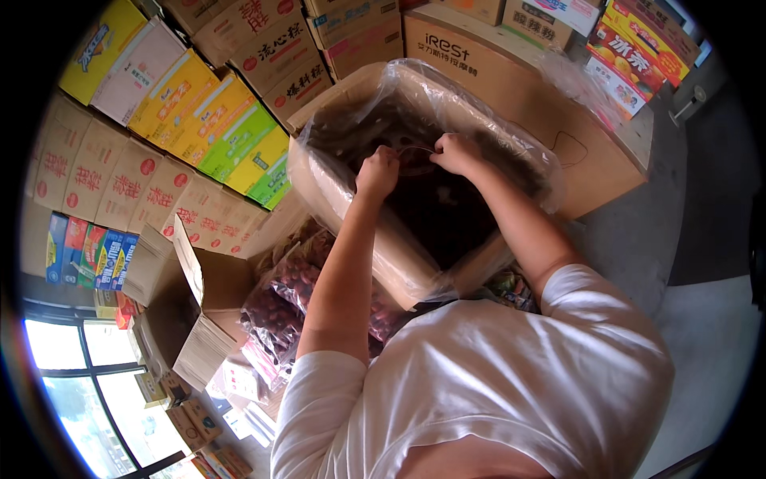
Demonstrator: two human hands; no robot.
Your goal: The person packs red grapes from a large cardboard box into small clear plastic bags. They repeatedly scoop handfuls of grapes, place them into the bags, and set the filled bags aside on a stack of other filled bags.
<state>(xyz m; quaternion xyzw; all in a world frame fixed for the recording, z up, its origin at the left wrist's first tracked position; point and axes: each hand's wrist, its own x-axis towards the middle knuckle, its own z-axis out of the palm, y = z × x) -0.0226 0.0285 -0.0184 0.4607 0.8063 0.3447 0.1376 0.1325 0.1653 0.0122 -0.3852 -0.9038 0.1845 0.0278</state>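
Note:
Both hands are over a large open cardboard box (332, 185) lined with a clear plastic bag (514, 135). My left hand (379, 170), fingers curled, pinches one end of a thin, light-coloured edge or strip, perhaps the rim of a clear plastic bag. My right hand (453, 153) pinches the other end, a short way to the right. The piece bows slightly between them. Dark contents fill the box below; shadow hides what they are. Beside the box, by my left forearm, lie clear plastic bags of dark red round items (287, 287), possibly dates.
Stacked cartons (203, 120) rise at the left and back. A long cardboard box (508, 78) with a crumpled plastic sheet (580, 84) stands behind. An open carton (206, 287) with raised flaps is at the lower left. Grey floor (622, 221) shows at the right.

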